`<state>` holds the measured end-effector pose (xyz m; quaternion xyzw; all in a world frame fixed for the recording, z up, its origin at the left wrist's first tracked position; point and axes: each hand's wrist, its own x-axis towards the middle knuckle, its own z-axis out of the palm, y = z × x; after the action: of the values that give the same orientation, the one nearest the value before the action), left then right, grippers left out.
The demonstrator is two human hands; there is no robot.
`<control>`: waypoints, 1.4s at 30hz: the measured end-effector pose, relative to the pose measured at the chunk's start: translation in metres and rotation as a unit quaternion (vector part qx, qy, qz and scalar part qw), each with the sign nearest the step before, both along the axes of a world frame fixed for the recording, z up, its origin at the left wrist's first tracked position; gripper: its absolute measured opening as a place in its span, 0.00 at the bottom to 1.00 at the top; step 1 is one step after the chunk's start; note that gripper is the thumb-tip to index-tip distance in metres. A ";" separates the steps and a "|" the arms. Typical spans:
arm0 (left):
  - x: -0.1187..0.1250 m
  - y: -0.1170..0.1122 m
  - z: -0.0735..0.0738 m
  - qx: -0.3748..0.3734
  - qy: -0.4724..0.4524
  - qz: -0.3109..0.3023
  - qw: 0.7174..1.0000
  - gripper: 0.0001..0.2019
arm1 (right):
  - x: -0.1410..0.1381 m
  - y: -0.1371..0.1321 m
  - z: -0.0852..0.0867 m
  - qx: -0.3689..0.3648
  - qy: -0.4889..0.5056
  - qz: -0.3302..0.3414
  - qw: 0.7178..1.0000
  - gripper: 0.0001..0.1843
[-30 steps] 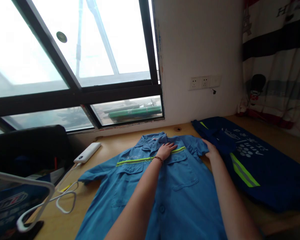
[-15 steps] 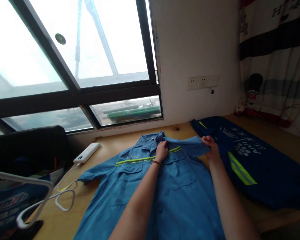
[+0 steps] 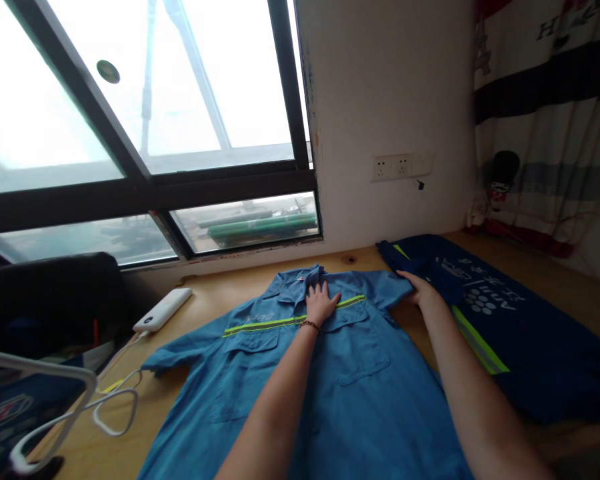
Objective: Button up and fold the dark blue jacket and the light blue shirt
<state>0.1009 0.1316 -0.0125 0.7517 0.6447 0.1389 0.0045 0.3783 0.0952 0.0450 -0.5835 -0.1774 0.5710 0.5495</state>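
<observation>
A blue short-sleeved work shirt [image 3: 350, 393] with a yellow-green reflective stripe lies front up, collar away from me. My left hand [image 3: 321, 303] rests on its upper chest just below the collar, fingers spread flat. At the hem of the sleeve [image 3: 380, 285] on the right is my right hand [image 3: 416, 288], closed on the cloth edge, with some fingers hidden beneath. The other sleeve [image 3: 180, 348] lies stretched out to the left.
A dark blue garment [image 3: 540, 347] with white lettering lies on the wooden table [image 3: 220, 287] at right. On the left are a white power bank [image 3: 163, 309], its cable [image 3: 115, 432] and a black chair back [image 3: 50, 293]. Wall sockets [image 3: 403, 165] and a window are behind.
The right sleeve, held raised and taut before, now lies lower and flatter. My left hand has gone from gripping the cloth near the collar to lying spread on it.
</observation>
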 end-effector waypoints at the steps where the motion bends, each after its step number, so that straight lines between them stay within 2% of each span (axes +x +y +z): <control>1: -0.001 -0.001 0.000 0.006 -0.007 -0.001 1.000 0.35 | -0.003 0.004 0.003 -0.004 -0.008 0.018 1.000 0.01; 5: -0.003 -0.004 0.004 0.026 -0.035 -0.007 0.999 0.32 | -0.015 0.019 0.012 -0.011 -0.049 0.054 0.997 0.03; 7: -0.005 -0.005 0.009 0.035 -0.048 -0.007 0.998 0.32 | -0.013 0.025 0.024 0.007 -0.066 0.057 0.996 0.02; 10: -0.009 -0.006 0.016 0.068 -0.067 0.013 0.995 0.31 | 0.009 0.032 0.049 0.064 -0.080 0.044 0.994 0.01; 12: -0.012 -0.004 0.019 0.086 -0.078 0.031 0.993 0.29 | 0.031 0.034 0.057 0.097 -0.086 0.044 0.991 0.03; 14: -0.015 -0.002 0.018 0.063 -0.083 0.040 0.994 0.28 | 0.048 0.033 0.053 0.078 -0.119 0.046 0.989 0.03; 16: -0.018 0.001 0.016 0.021 -0.077 0.045 0.996 0.27 | 0.056 0.029 0.036 0.026 -0.162 0.042 0.986 0.05; 18: -0.019 0.002 0.014 0.001 -0.068 0.050 0.996 0.27 | 0.056 0.024 0.016 -0.010 -0.187 0.035 0.982 0.05; 20: -0.017 0.001 0.016 0.017 -0.064 0.049 0.997 0.27 | 0.052 0.021 0.002 -0.011 -0.192 0.033 0.981 0.05; 22: -0.012 -0.003 0.021 0.051 -0.064 0.008 0.997 0.26 | 0.050 0.022 -0.001 0.002 -0.192 0.025 0.981 0.04; 24: -0.004 -0.009 0.023 0.073 -0.062 -0.092 0.991 0.25 | 0.049 0.025 0.005 0.029 -0.186 0.016 0.982 0.05; 26: 0.006 -0.015 0.022 0.057 -0.062 -0.190 0.978 0.22 | 0.045 0.029 0.018 0.060 -0.181 0.007 0.982 0.09; 28: 0.015 -0.018 0.017 0.015 -0.080 -0.234 0.969 0.21 | 0.034 0.028 0.036 0.109 -0.165 0.012 0.980 0.11; 30: 0.019 -0.016 0.013 -0.017 -0.137 -0.231 0.963 0.22 | 0.015 0.019 0.056 0.184 -0.121 0.067 0.973 0.12; 32: 0.019 -0.010 0.013 -0.052 -0.254 -0.208 0.943 0.22 | -0.010 0.005 0.075 0.252 -0.057 0.186 0.948 0.15; 34: 0.014 -0.003 0.016 -0.105 -0.390 -0.176 0.898 0.24 | -0.036 -0.009 0.088 0.268 -0.027 0.311 0.911 0.21; 35: 0.011 0.000 0.017 -0.132 -0.441 -0.165 0.872 0.26 | -0.047 -0.016 0.089 0.264 -0.045 0.340 0.902 0.23; 37: 0.001 0.002 0.020 -0.184 -0.502 -0.167 0.828 0.31 | -0.066 -0.024 0.083 0.256 -0.133 0.318 0.903 0.24; 39: -0.008 0.001 0.021 -0.217 -0.528 -0.167 0.804 0.32 | -0.078 -0.029 0.064 0.265 -0.253 0.237 0.900 0.22; 41: -0.016 -0.001 0.021 -0.233 -0.538 -0.155 0.795 0.27 | -0.087 -0.036 0.037 0.279 -0.363 0.189 0.869 0.21; 42: -0.018 -0.001 0.020 -0.227 -0.531 -0.142 0.804 0.23 | -0.091 -0.041 0.022 0.283 -0.414 0.187 0.844 0.21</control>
<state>0.0832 0.1302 0.0079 0.6212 0.4408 0.3635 0.5364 0.2871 0.0544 0.0670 -0.5402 -0.6486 0.2932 0.4490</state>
